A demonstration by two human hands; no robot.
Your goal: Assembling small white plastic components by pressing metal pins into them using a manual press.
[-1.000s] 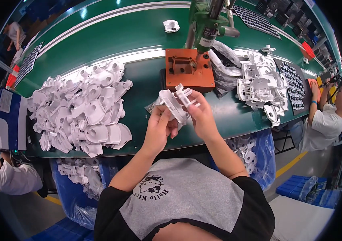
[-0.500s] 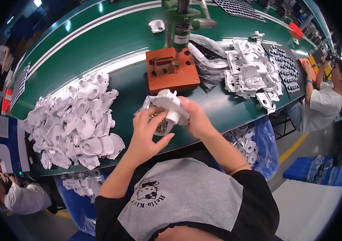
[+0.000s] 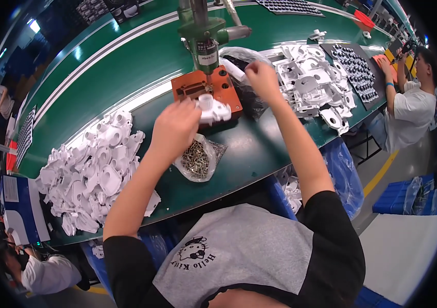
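Note:
My left hand grips a white plastic part with a short round collar, holding it at the front edge of the orange fixture block. Above the block stands a green machine head with a vertical spindle. My right hand is over a clear plastic bag with dark contents, beside the block. Its fingers are curled together at the bag, and what they hold, if anything, is hidden. Below my left hand, a clear bag of small metal screws lies open on the green table.
A large heap of white parts covers the table's left; another pile lies right. Beyond it sits a black tray of small parts. Blue lined bins stand below the front edge. A co-worker sits at far right.
My left hand has carried the white part from above the screw bag up to the orange block. My right hand has let go of that part and moved up-right to the bag with dark contents.

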